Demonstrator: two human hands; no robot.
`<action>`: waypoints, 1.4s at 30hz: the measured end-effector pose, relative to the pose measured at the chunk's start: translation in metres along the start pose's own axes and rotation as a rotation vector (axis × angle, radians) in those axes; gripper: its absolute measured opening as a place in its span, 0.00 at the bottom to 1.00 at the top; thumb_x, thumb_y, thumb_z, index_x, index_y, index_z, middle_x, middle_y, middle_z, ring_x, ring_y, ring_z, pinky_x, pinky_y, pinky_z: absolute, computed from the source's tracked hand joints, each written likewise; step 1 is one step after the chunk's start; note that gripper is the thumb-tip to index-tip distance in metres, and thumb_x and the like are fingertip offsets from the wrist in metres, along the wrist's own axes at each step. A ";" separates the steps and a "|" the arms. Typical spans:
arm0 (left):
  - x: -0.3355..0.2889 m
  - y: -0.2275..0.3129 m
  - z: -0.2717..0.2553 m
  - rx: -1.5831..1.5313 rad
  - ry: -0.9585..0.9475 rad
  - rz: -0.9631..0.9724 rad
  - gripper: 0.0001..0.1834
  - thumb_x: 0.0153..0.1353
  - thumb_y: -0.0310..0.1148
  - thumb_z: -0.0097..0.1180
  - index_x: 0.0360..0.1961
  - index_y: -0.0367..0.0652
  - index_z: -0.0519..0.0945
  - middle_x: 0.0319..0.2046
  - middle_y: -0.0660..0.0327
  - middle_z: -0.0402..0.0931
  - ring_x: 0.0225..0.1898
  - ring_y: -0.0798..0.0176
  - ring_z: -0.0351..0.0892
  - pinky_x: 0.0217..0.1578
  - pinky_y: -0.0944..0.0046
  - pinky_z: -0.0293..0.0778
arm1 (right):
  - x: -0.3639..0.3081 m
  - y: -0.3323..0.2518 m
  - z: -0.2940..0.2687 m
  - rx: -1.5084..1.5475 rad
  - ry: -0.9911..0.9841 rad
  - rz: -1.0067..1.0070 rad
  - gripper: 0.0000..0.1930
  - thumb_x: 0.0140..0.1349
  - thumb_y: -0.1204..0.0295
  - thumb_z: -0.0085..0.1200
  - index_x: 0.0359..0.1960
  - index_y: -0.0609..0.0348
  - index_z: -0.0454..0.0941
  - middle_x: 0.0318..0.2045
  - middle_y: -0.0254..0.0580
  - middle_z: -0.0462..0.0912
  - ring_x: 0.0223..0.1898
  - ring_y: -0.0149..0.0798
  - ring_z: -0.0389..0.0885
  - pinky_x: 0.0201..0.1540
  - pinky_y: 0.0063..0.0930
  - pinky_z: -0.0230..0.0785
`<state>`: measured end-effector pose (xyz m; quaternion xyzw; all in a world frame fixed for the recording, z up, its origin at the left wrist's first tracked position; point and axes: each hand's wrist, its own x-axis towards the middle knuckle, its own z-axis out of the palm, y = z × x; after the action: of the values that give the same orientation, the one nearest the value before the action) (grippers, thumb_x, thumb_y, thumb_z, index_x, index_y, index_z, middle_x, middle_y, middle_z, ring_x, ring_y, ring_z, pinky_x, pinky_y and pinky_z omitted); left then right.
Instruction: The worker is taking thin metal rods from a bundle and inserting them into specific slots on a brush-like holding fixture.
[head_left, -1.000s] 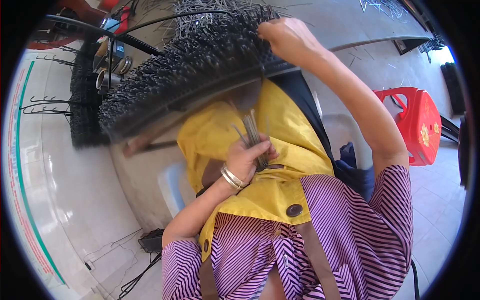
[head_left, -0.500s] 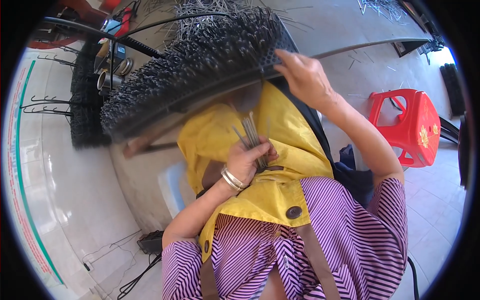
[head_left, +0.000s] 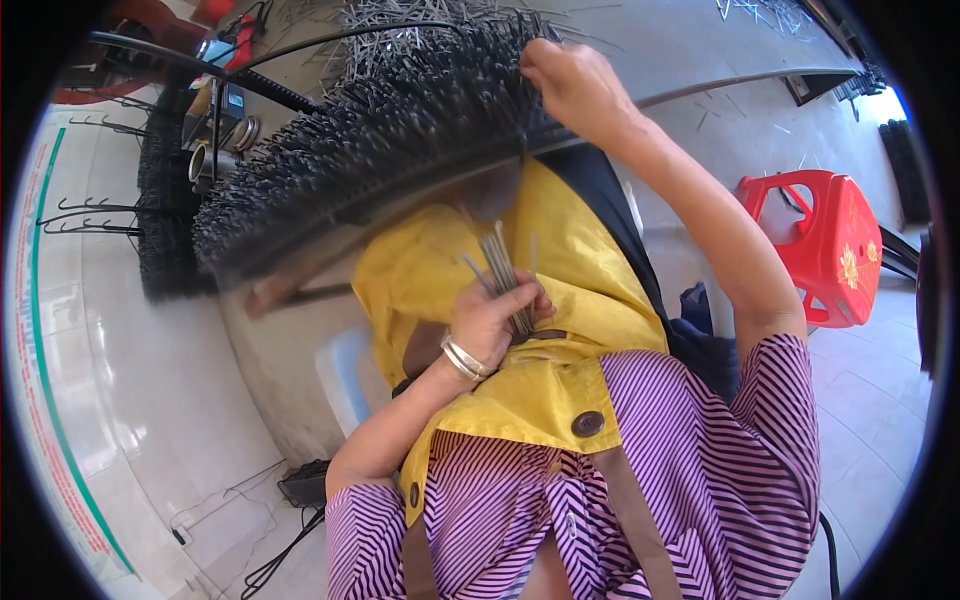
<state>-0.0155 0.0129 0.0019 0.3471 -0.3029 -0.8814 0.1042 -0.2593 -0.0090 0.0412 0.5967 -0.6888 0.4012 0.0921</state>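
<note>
1 splayed bundle of slim grey rods [head_left: 503, 262] stands on the near side of the black rack [head_left: 450, 168], densely packed with dark rods [head_left: 400, 120].

One left hand [head_left: 495, 318] and one right hand [head_left: 575, 85] are seen; one bundle of thin grey rods [head_left: 508, 282], one yellow apron [head_left: 580, 270], two brown straps [head_left: 640, 520], two dark buttons [head_left: 587, 424] and one red plastic stool [head_left: 845, 250] are counted; the black prongs [head_left: 370, 130] are too crowded to be counted.

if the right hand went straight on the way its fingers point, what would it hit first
Probably the dense black rods, at their right end: the right hand points toward the picture's upper left, its fingertips right by them. Whether they touch is unclear.
</note>
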 end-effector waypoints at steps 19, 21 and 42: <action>-0.002 0.001 0.003 -0.001 -0.044 0.016 0.08 0.56 0.30 0.44 0.33 0.34 0.69 0.25 0.55 0.71 0.28 0.60 0.73 0.33 0.63 0.72 | -0.097 -0.079 -0.016 0.832 -0.427 0.655 0.06 0.51 0.78 0.49 0.30 0.68 0.72 0.19 0.35 0.74 0.18 0.23 0.71 0.20 0.16 0.65; -0.003 0.000 0.003 0.016 -0.064 0.019 0.08 0.56 0.30 0.44 0.33 0.35 0.69 0.26 0.56 0.71 0.28 0.60 0.73 0.33 0.63 0.72 | -0.098 -0.081 -0.018 0.836 -0.416 0.650 0.04 0.51 0.79 0.49 0.28 0.68 0.73 0.18 0.35 0.74 0.19 0.23 0.72 0.20 0.16 0.65; -0.006 -0.003 0.000 -0.006 -0.100 0.195 0.09 0.58 0.29 0.43 0.38 0.37 0.68 0.24 0.61 0.67 0.26 0.65 0.68 0.36 0.62 0.70 | -0.009 -0.015 -0.032 0.316 0.373 0.087 0.05 0.51 0.81 0.48 0.30 0.66 0.73 0.19 0.37 0.75 0.21 0.25 0.74 0.25 0.14 0.65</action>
<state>-0.0107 0.0176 0.0039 0.2713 -0.3375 -0.8842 0.1751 -0.2548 0.0189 0.0635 0.4893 -0.6135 0.6107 0.1058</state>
